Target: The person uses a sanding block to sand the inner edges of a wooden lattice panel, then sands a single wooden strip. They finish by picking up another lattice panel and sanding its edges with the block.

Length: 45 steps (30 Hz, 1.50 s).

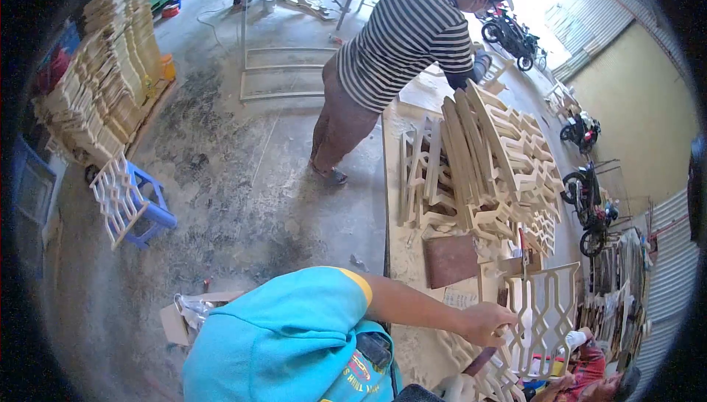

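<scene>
My left hand (486, 322) reaches out from a teal sleeve, closed at the near edge of a pale wooden lattice panel (543, 317). The panel stands tilted up over the worktable (412, 295), its bars forming elongated hexagon openings. At the bottom edge, my right hand (458, 387) is partly cut off, with its fingers around a flat reddish-brown strip (479, 361). More pale lattice lies beneath the strip, close to both hands. A square reddish-brown sheet (451, 260) rests on the table beyond my left arm.
Lattice panels are stacked high on the table (501, 159). A co-worker in a striped shirt (405, 41) leans over its far end; another in red (589, 372) is at lower right. A blue stool (151, 207), more stacked panels (110, 70) and motorbikes (585, 199) stand around.
</scene>
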Each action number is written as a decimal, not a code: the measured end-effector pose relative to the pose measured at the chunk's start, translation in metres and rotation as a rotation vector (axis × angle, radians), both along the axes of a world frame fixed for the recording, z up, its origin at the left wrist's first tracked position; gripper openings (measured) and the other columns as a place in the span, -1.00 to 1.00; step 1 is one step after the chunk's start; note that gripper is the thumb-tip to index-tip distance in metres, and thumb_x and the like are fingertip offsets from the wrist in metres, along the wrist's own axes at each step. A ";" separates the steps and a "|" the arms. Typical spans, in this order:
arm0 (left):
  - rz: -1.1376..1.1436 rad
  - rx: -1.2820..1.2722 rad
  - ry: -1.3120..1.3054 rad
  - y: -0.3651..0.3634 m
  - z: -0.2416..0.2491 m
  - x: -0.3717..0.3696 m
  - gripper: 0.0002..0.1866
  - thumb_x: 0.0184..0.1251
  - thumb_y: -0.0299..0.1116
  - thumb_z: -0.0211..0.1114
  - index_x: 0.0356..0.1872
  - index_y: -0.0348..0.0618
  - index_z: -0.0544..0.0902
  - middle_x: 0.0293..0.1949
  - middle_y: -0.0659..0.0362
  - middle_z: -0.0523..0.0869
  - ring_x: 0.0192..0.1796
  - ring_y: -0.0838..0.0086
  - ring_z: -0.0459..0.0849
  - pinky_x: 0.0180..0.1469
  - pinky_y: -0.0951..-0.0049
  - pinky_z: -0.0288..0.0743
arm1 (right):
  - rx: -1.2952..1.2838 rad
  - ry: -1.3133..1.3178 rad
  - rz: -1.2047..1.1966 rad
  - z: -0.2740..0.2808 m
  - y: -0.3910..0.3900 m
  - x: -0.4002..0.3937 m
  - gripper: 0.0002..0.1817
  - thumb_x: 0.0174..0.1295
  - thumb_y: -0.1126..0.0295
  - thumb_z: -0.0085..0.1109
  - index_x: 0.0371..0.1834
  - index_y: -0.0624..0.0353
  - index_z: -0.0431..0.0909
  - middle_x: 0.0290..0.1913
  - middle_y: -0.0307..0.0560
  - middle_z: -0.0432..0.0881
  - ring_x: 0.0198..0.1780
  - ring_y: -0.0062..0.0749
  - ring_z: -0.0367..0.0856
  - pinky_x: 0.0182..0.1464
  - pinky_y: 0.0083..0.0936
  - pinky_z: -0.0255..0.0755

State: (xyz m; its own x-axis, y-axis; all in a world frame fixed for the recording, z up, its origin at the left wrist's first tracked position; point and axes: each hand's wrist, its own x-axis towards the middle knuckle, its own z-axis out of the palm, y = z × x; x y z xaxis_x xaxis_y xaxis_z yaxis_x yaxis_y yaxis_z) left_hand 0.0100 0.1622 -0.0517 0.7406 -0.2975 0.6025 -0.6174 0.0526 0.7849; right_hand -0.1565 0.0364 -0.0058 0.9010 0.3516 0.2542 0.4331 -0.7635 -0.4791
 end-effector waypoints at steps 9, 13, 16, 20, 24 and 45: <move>-0.010 -0.028 0.101 -0.016 -0.002 0.011 -0.82 0.06 -0.35 0.30 -0.35 -0.16 0.51 -0.42 -0.05 0.62 -0.25 -0.02 0.64 -0.22 0.09 0.47 | 0.532 0.693 -0.456 -0.027 0.005 -0.017 -0.82 0.21 0.27 0.15 -0.37 0.07 0.38 -0.58 -0.12 0.40 -0.61 -0.27 0.41 -0.54 -0.31 0.29; 0.009 -0.028 0.114 -0.020 -0.005 0.014 -0.82 0.07 -0.34 0.29 -0.35 -0.16 0.53 -0.42 -0.06 0.63 -0.26 -0.02 0.64 -0.22 0.09 0.47 | 0.153 0.483 -0.290 -0.023 0.007 -0.006 -0.78 0.31 0.18 0.13 -0.25 0.10 0.45 -0.58 -0.21 0.39 -0.58 -0.44 0.36 -0.49 -0.40 0.29; 0.018 -0.013 0.121 -0.024 -0.008 0.018 -0.82 0.07 -0.34 0.29 -0.35 -0.15 0.53 -0.41 -0.06 0.63 -0.25 -0.02 0.65 -0.22 0.10 0.47 | -0.030 0.175 -0.073 -0.049 -0.003 0.002 -0.74 0.32 0.15 0.14 -0.27 0.14 0.50 -0.60 -0.24 0.35 -0.56 -0.55 0.29 -0.48 -0.45 0.24; 0.048 -0.068 0.041 -0.026 -0.013 0.016 -0.82 0.05 -0.33 0.29 -0.36 -0.17 0.52 -0.46 -0.04 0.63 -0.31 -0.03 0.65 -0.27 0.10 0.46 | 0.472 0.518 -0.416 -0.061 0.010 0.006 -0.70 0.26 0.17 0.18 -0.40 0.21 0.50 -0.61 -0.21 0.33 -0.56 -0.53 0.27 -0.48 -0.44 0.20; 0.015 -0.070 0.058 -0.022 -0.013 0.011 -0.79 0.06 -0.29 0.31 -0.36 -0.17 0.53 -0.52 -0.03 0.63 -0.38 -0.04 0.64 -0.31 0.10 0.46 | 0.416 0.500 -0.434 -0.082 0.003 0.017 -0.69 0.25 0.19 0.16 -0.45 0.23 0.49 -0.63 -0.20 0.35 -0.57 -0.51 0.28 -0.50 -0.40 0.17; -0.038 -0.063 0.109 -0.023 -0.013 0.013 -0.73 0.14 -0.21 0.32 -0.38 -0.21 0.51 -0.55 -0.04 0.58 -0.43 0.07 0.60 -0.30 0.19 0.46 | 0.654 0.482 -0.677 -0.094 -0.007 0.024 -0.70 0.29 0.12 0.10 -0.39 0.12 0.43 -0.61 -0.20 0.28 -0.65 -0.51 0.24 -0.66 -0.54 0.13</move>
State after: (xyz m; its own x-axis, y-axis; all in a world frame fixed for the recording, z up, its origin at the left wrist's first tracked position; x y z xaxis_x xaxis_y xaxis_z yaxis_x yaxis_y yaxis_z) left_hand 0.0226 0.1394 -0.0645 0.7918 -0.2907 0.5371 -0.5248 0.1259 0.8418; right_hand -0.1329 0.0294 -0.0997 0.9140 -0.3381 -0.2244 -0.3322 -0.3058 -0.8923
